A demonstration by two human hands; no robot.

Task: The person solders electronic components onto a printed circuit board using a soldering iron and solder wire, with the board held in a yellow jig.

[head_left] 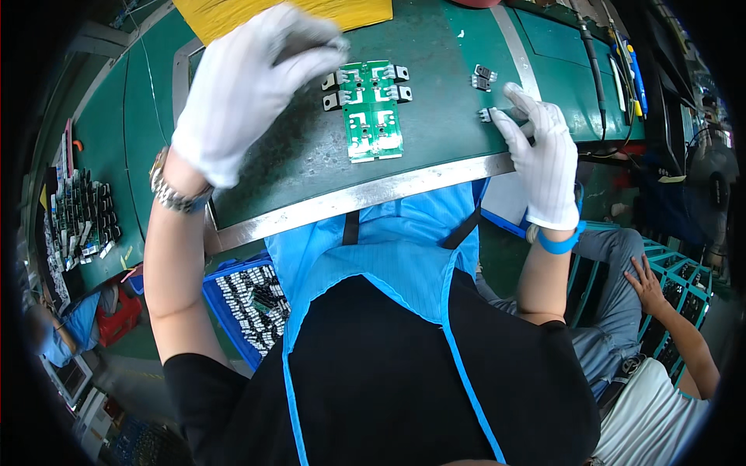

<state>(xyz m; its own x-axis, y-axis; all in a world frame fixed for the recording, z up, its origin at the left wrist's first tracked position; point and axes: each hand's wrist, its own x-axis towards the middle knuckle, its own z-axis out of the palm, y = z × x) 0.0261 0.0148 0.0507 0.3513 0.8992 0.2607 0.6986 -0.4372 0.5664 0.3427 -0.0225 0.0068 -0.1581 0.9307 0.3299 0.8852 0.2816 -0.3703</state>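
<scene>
Nearest, at 6 o'clock, is the wearer's own body in a black short-sleeved shirt [435, 373] and a light-blue apron [373, 260]; at 8 o'clock, a blue bin [210, 291] full of small white-and-dark parts sits below the workbench. At 4 o'clock a seated co-worker [649, 412] in a pale shirt rests a hand on one knee. Beyond the apron runs the bench's metal edge strip [365, 189], then its green work surface [443, 116]. At 2 o'clock is the white-gloved right hand [544, 147], a blue band on its wrist, fingers bent; the thumb tip meets a small part with grey pins [486, 115], mostly hidden, and whether it is gripped cannot be told. At 11 o'clock the white-gloved left hand [245, 97], with a metal wristwatch [180, 194], has its fingers curled toward the thumb, tips blurred; whether they hold anything cannot be told. At 12 o'clock, between the hands, a green circuit board [374, 113] lies flat, with four black power transistors [332, 101] along its far half, two on each side. At 1 o'clock, just beyond the right hand's fingertips, lie loose black transistors [483, 77]. Farther out at 2 o'clock is what looks like a soldering iron [594, 74]; between 11 and 12, a yellow sheet [311, 14] covers the far edge.
</scene>
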